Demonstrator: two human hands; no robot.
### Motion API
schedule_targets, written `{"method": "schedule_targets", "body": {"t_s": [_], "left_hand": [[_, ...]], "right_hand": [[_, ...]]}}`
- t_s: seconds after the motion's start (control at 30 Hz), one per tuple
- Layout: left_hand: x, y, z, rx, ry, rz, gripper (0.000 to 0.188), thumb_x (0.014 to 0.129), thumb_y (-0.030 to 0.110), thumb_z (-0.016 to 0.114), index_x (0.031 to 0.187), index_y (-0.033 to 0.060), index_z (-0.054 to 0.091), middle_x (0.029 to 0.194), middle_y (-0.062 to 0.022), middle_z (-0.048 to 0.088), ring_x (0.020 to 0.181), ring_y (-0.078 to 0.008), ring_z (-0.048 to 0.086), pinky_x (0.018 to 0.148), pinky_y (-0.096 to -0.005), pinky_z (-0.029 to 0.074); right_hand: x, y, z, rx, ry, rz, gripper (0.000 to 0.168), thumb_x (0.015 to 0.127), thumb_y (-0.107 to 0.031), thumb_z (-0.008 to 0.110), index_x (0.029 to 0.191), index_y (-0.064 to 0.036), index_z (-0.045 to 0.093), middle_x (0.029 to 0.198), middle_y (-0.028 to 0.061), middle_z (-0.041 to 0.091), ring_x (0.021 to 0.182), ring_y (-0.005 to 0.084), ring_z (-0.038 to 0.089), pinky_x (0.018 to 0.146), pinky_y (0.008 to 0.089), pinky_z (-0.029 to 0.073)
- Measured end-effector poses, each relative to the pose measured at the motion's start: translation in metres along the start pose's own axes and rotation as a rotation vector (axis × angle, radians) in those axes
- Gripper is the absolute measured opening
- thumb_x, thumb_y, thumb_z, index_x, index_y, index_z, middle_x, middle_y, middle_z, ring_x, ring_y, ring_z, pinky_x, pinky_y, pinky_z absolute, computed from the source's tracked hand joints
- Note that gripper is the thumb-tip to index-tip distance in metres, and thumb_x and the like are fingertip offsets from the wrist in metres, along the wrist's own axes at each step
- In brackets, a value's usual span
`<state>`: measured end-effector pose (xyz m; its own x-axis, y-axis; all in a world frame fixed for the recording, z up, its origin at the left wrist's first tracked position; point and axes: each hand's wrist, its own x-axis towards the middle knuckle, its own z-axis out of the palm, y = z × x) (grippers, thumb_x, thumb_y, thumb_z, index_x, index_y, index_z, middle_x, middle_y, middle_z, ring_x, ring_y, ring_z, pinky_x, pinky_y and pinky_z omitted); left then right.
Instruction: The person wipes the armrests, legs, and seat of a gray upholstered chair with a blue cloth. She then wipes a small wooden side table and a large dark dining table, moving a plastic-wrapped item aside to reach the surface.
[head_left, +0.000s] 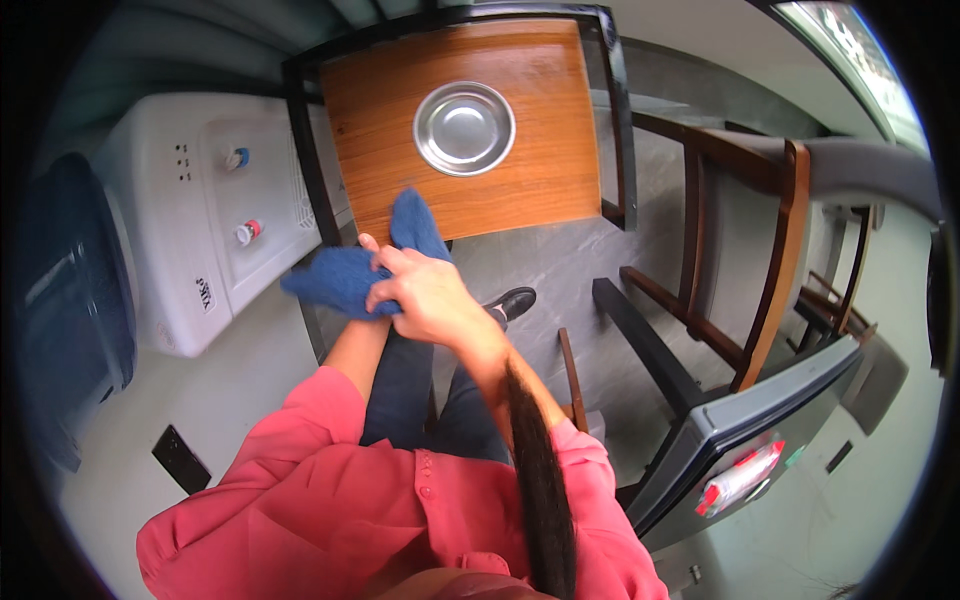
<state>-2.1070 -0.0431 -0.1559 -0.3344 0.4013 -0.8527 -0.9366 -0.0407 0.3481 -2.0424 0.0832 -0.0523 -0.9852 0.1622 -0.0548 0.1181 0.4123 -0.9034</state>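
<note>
A fuzzy blue cloth (337, 281) is bunched around my left hand (369, 241), which it mostly covers; only a fingertip shows above it. My right hand (424, 292) lies over the cloth from the right, its fingers curled onto the fabric. Another part of the cloth sticks up beyond my hands, over the near edge of a wooden board (540, 180) set in a black frame. On that board rests a round, shallow stainless steel dish (465, 129), farther off than my hands.
At left stands a white water dispenser (180, 225) with blue and red taps and a large blue bottle (75, 300). A dark wooden chair (780, 262) is at right. Nearer at lower right is a grey-topped piece (772, 382) with a red-and-white packet (742, 478) on its side.
</note>
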Motion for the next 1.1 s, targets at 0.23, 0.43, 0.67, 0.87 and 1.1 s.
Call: {"method": "schedule_targets", "body": {"t_s": [0.23, 0.43, 0.67, 0.87, 1.1], "left_hand": [[0.026, -0.012, -0.023, 0.023, 0.071, 0.028, 0.097, 0.086, 0.078, 0.025, 0.151, 0.0055, 0.015, 0.147, -0.0281, 0.033, 0.125, -0.0447, 0.049, 0.105, -0.0523, 0.040], [0.028, -0.005, -0.006, 0.016, 0.141, -0.016, 0.097, 0.085, 0.076, 0.023, 0.151, 0.0049, 0.016, 0.153, -0.0248, 0.026, 0.132, -0.0459, 0.041, 0.109, -0.0520, 0.036], [0.039, -0.002, -0.007, -0.084, 0.194, 0.046, 0.098, 0.085, 0.076, 0.024, 0.151, 0.0047, 0.016, 0.151, -0.0264, 0.028, 0.134, -0.0446, 0.038, 0.110, -0.0512, 0.037], [0.040, 0.006, -0.007, -0.067, 0.171, 0.046, 0.096, 0.086, 0.075, 0.025, 0.151, 0.0054, 0.013, 0.152, -0.0275, 0.024, 0.135, -0.0461, 0.035, 0.110, -0.0524, 0.036], [0.012, 0.015, -0.003, 0.225, 0.340, -0.199, 0.085, 0.090, 0.071, 0.035, 0.133, -0.0028, 0.035, 0.125, -0.0275, 0.056, 0.114, -0.0378, 0.058, 0.096, -0.0480, 0.049]], "right_hand": [[-0.076, 0.001, -0.135, -0.183, 0.618, 0.190, 0.044, 0.063, 0.002, 0.061, 0.098, -0.020, 0.074, 0.111, 0.0105, 0.064, 0.103, 0.0305, 0.064, 0.088, 0.0365, 0.052], [-0.035, 0.079, -0.199, -0.652, 0.894, 0.366, 0.044, 0.073, -0.010, 0.065, 0.115, -0.024, 0.068, 0.119, 0.0117, 0.061, 0.100, 0.0328, 0.064, 0.083, 0.0411, 0.054], [-0.074, 0.098, -0.181, -0.701, 0.631, 0.409, 0.045, 0.066, -0.004, 0.070, 0.107, -0.022, 0.070, 0.100, 0.0084, 0.056, 0.082, 0.0294, 0.063, 0.073, 0.0404, 0.055], [-0.182, 0.083, -0.139, -0.482, 0.604, 0.582, 0.043, 0.067, -0.004, 0.067, 0.106, -0.022, 0.071, 0.106, 0.0091, 0.059, 0.089, 0.0304, 0.064, 0.073, 0.0409, 0.054], [-0.258, 0.106, -0.089, 0.145, 0.978, 0.722, 0.045, 0.071, 0.007, 0.063, 0.114, -0.007, 0.069, 0.110, 0.0134, 0.062, 0.103, 0.0268, 0.062, 0.094, 0.0339, 0.047]]}}
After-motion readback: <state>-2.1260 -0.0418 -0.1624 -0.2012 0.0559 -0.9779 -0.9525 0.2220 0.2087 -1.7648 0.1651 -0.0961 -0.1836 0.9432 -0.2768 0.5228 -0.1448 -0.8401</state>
